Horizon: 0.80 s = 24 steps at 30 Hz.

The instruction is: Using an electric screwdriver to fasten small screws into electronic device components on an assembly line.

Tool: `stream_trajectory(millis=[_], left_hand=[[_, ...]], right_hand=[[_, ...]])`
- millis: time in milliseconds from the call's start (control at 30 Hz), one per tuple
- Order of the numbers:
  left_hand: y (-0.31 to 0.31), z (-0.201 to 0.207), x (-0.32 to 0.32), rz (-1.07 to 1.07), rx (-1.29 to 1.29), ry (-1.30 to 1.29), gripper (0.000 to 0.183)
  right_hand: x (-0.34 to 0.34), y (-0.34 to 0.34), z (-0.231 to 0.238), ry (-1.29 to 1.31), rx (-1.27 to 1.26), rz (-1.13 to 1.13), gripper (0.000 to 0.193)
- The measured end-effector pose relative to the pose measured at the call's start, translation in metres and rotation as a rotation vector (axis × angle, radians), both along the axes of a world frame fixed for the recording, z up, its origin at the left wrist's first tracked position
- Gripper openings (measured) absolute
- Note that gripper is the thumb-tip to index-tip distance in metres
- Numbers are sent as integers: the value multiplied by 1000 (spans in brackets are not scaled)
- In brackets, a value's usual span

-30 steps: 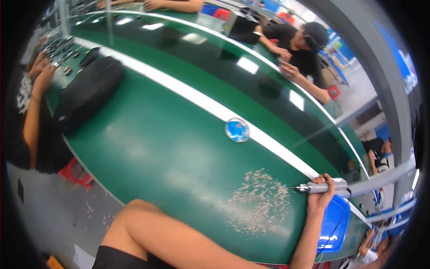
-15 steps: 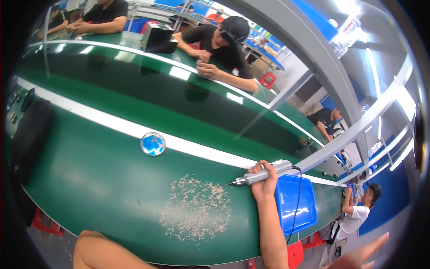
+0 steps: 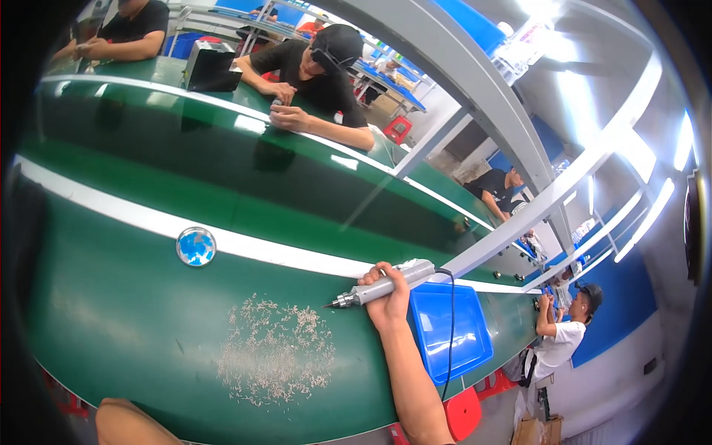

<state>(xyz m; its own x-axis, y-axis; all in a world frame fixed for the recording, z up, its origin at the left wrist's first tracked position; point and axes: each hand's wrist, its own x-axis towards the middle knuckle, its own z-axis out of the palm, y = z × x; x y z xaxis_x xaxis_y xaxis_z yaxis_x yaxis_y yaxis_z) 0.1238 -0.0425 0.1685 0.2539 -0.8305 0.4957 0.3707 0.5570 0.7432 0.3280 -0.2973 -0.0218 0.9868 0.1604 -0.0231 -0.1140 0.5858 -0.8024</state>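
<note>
My right hand (image 3: 386, 300) is closed round the grey body of a corded electric screwdriver (image 3: 397, 280). The tool lies nearly level above the green table, and its thin bit points left. A black cord drops from its back end over a blue plastic tray (image 3: 486, 343) to the right of my wrist. Left of the bit, many tiny pale slivers (image 3: 278, 356) lie scattered on the table; their exact kind is too small to tell. Part of my left arm (image 3: 133, 424) shows at the lower left edge, with its hand outside the picture.
A round tin (image 3: 196, 246) with blue-and-white contents stands by the white rail (image 3: 274, 251). Beyond runs a dark green conveyor belt (image 3: 222, 178), with people working across it. A grey metal frame (image 3: 475, 89) slants overhead. A red stool (image 3: 463, 415) stands beside the table.
The whole view has shifted, so the table and tool appear farther left. An outstretched, blurred hand at the lower right has left the picture. My right hand keeps its grip on the screwdriver.
</note>
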Motion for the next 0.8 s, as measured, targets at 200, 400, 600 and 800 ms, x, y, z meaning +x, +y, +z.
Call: stream_trajectory(millis=[200,400,600,800], left_hand=[[25,10,8,1195,-155,75,50],[15,23,-16,839,232,550,51],[-6,27,-33,494,329,535,51],[-13,-11,-15,701,0,-232,52]], right_hand=[[-1,2,2,-5,-16,-5,17],[0,-1,1,0,-23,-18,16],[-1,-2,2,1,-16,-22,16],[-1,2,1,2,-11,-13,17]])
